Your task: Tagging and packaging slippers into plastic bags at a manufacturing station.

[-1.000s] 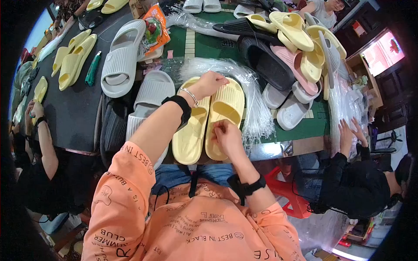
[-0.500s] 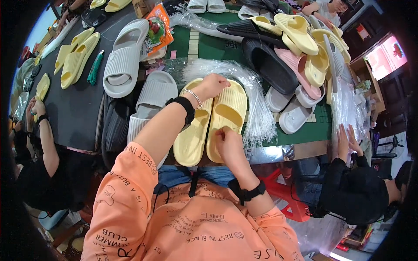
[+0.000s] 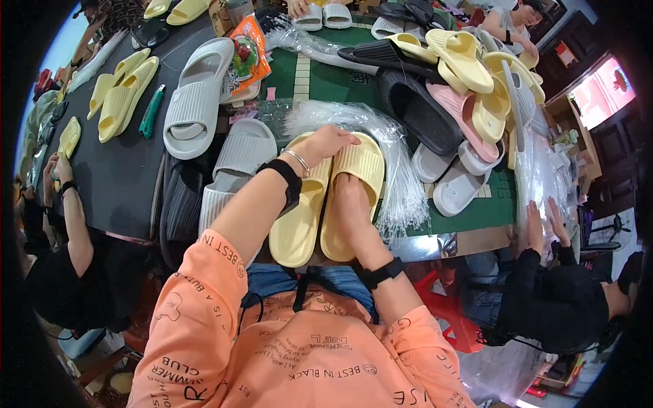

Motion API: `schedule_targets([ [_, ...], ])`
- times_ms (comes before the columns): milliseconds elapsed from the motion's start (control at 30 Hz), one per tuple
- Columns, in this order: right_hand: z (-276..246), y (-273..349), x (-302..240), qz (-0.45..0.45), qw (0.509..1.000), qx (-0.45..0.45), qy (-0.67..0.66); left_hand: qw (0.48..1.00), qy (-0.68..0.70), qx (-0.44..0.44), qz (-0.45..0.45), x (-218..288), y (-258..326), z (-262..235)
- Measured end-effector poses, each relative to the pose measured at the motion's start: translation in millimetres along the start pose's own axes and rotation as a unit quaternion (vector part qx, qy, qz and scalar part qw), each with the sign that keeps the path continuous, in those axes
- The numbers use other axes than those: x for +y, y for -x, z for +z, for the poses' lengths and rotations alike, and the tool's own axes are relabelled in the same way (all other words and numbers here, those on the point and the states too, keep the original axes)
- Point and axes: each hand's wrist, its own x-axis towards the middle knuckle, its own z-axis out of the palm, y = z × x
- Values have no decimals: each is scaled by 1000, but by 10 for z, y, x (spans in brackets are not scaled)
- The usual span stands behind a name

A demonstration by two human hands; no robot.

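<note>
A pair of pale yellow slide slippers lies in front of me at the table's near edge. My left hand [image 3: 332, 145] reaches across the left slipper [image 3: 294, 234] to the right slipper's strap, its thumb and fingers closed in a pinch at the strap's far edge. Whether something thin is in that pinch I cannot make out. Under the strap of the right slipper [image 3: 369, 158], my right hand [image 3: 352, 204] has its fingers tucked into the foot opening, so the fingertips are hidden. Just beyond and right of the pair lies a bundle of thin clear plastic strands [image 3: 401, 197].
Grey slippers [image 3: 245, 146] stand close on my left. A mixed heap of black, pink, yellow and grey slippers [image 3: 469, 109] rises on the right. A green-handled cutter [image 3: 151, 112] and an orange packet [image 3: 248, 54] lie farther off. Co-workers' hands [image 3: 544, 224] show at the right.
My right hand has moved forward from the right slipper's insole into the opening beneath its strap. My left hand stays pinched by the strap's far edge.
</note>
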Motion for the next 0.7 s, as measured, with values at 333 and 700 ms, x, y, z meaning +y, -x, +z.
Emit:
schedule_targets([
  [333,-264,-730,283,-41,979,187,-68,979,165,95,79,56,257,15],
  [700,-61,-862,211,53,949,27,-311,959,180,179,125,-155,290,-8],
])
